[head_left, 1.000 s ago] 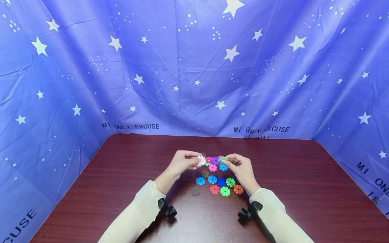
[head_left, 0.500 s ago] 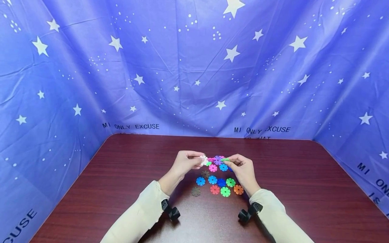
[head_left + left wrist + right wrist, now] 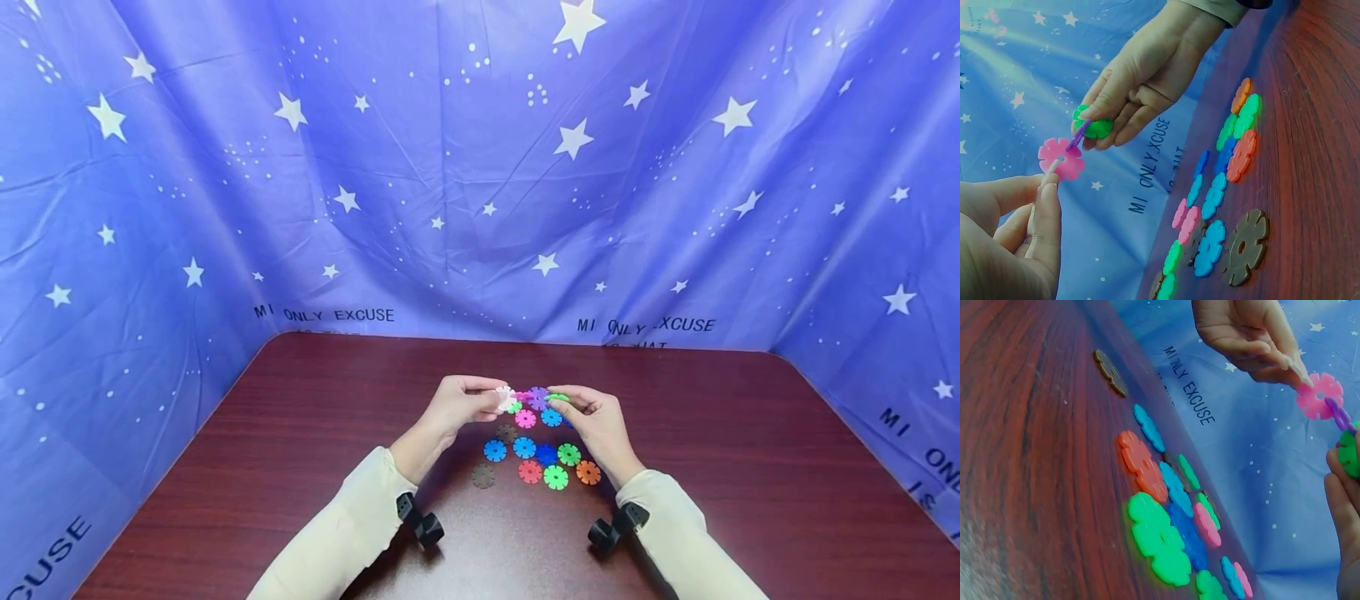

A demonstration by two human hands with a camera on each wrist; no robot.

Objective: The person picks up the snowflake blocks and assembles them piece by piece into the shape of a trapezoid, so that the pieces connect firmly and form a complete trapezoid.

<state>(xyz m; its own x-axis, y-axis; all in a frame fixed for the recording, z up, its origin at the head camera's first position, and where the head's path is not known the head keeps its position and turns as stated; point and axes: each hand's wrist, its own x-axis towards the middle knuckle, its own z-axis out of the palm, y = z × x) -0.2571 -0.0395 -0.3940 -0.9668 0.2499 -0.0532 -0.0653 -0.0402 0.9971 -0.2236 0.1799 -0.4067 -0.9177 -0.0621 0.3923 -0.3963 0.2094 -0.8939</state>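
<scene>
Notched plastic snowflake discs are linked in a short chain held up between the hands. My left hand (image 3: 453, 410) pinches the white disc (image 3: 507, 398) at one end, between thumb and fingers. A pink disc (image 3: 1060, 157) is joined to it, and a purple disc (image 3: 537, 399) slots into the pink one. At the other end, my right hand (image 3: 597, 419) pinches a green disc (image 3: 1100, 129) that meets the purple one. In the left wrist view the white and purple discs show nearly edge-on, and right fingers cover part of the green.
Several loose discs lie flat below the hands on the dark red table (image 3: 337, 392): a blue disc (image 3: 495, 451), a red disc (image 3: 529, 472), an orange disc (image 3: 588, 472) and a brown disc (image 3: 483, 476) among them. A starry blue curtain (image 3: 450, 167) surrounds the table.
My left hand has shifted slightly right with the white disc, closer to my right hand. The pink disc has turned more edge-on in the head view. My right hand stays almost in place.
</scene>
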